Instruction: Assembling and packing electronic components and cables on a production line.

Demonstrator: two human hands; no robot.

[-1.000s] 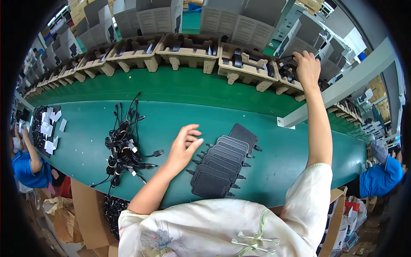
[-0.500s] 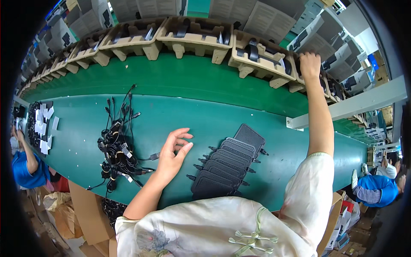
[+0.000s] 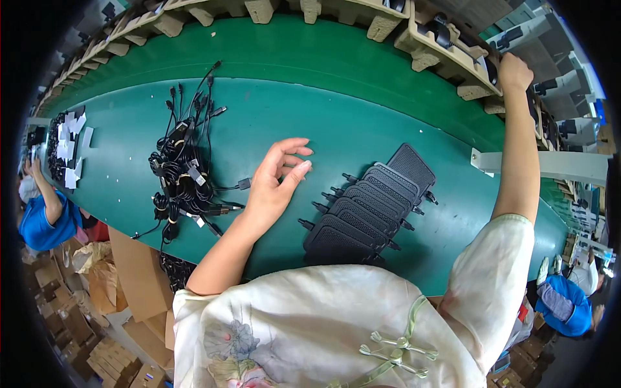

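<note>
My left hand (image 3: pixel 279 178) hovers over the green table, fingers loosely bent and apart, with nothing in it. It lies between a tangled pile of black cables (image 3: pixel 178 171) and an overlapping row of black mesh panels (image 3: pixel 365 210) that have small pegs along their sides. My right arm stretches to the far right, where my right hand (image 3: pixel 515 72) is curled at the end of a brown moulded tray (image 3: pixel 475 87). Its fingertips are hidden behind the hand, so what they grip cannot be made out.
Brown pulp trays (image 3: pixel 414 42) holding black parts line the far green belt (image 3: pixel 291 52). A pale metal beam (image 3: pixel 550 160) crosses below my right forearm. People in blue work at the far left (image 3: pixel 42 220) and far right (image 3: pixel 566 307). Cardboard boxes (image 3: pixel 139 271) stand below the table.
The whole view has tilted down and shifted, so the trays sit higher and further right. My right hand remains at the tray row, and my left hand stays raised between cables and panels.
</note>
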